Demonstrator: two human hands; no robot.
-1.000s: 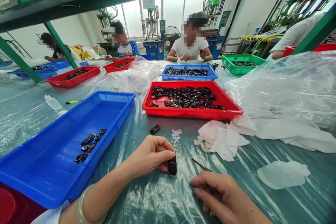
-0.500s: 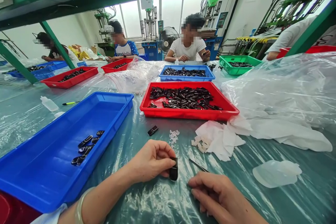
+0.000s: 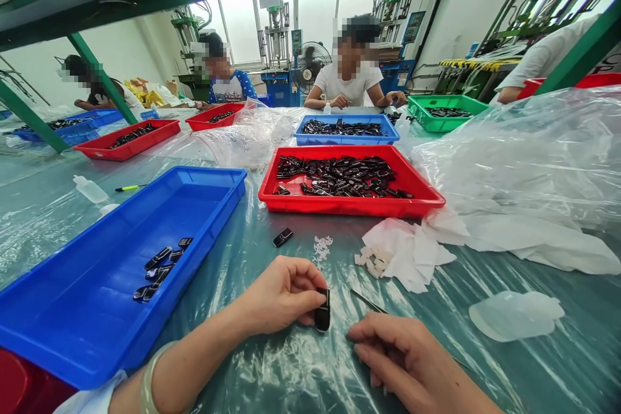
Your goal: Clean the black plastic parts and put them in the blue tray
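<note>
Between thumb and fingers, my left hand [image 3: 286,297] grips a small glossy black oblong piece [image 3: 322,312], upright just above the plastic-covered table. To its right is my right hand [image 3: 402,352], thumb and index finger drawn together; whether anything tiny is between them I cannot make out. A thin dark metal tool [image 3: 367,301] runs behind that hand, its middle hidden. Farther off lie a similar black piece [image 3: 283,237], a small heap of white bits [image 3: 322,248] and several pale chunks [image 3: 373,261] beside a crumpled white tissue [image 3: 410,252].
Several black pieces lie in the blue tray [image 3: 97,272] at left. A red tray [image 3: 349,207] full of them stands ahead, with a smaller blue tray [image 3: 347,140] behind. A translucent bottle [image 3: 517,315] lies at right, below plastic sheeting [image 3: 533,155]. Co-workers sit across the table.
My hands keep nearly the same pose, and the black piece stays in my left hand. The view shifts slightly. Across the table, a person's hand has lowered toward the tabletop.
</note>
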